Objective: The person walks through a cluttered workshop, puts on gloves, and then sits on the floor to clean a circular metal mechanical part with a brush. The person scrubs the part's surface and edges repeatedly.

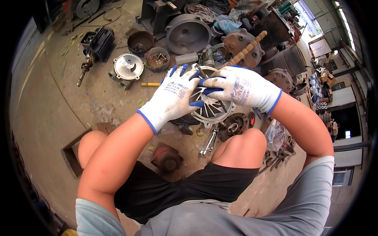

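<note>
A round metal housing [212,122] with bright radial vanes and dark gaps stands upright-facing on the ground before me. My left hand [171,94], in a white glove with blue fingertips, rests over its left side, fingers spread and thumb apart. From the right, my right hand [238,86], gloved alike, reaches over the housing with its fingers pressed together around a dark metal bar [201,72]. This bar slants across the vanes, and the gloves cover its middle. A wooden turned handle [249,48] rises behind my right hand; its lower end is hidden.
Several wrenches [208,142] lie between my knees and a dark flange [234,125]. A red-brown motor part [167,157] sits by my feet. Farther off are a silver disc cover [128,66], a bowl of screws [157,58], a large grey housing [188,34] and a motor [103,44].
</note>
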A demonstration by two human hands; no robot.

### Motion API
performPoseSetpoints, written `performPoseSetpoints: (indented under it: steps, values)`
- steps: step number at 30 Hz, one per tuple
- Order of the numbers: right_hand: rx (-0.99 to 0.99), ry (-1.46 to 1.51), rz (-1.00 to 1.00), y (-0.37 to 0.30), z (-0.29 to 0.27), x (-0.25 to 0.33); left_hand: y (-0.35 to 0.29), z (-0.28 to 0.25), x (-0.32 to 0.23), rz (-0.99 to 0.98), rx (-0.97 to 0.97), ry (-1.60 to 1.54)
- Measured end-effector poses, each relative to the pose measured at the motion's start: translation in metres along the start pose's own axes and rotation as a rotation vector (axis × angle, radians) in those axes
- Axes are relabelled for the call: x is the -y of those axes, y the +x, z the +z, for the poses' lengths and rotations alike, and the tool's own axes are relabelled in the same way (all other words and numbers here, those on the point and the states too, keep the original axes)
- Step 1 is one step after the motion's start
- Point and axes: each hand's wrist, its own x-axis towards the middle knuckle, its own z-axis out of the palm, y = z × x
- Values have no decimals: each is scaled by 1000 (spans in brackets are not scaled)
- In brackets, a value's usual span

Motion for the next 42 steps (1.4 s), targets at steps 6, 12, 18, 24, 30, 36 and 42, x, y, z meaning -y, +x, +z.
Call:
performPoseSetpoints:
  steps: [6,12,18,24,30,36,42]
  values:
    - [59,28,83,-2,4,-7,0,3,4,15,-23,-16]
    - [-50,-39,-78,-7,16,-7,1,3,-5,-127,86,-18]
    - [-45,-112,-271,7,13,-20,0,9,-2,-126,58,-113]
    - [44,-74,-212,19,-3,-22,0,7,-2,-155,85,-110]
    - [200,11,83,26,-13,-7,-2,15,1,-133,21,-140]
    - [153,375,577,34,-2,10,-2,14,0,-148,38,-180]
    - [81,516,762,27,4,12,1,19,3,-125,43,-175]
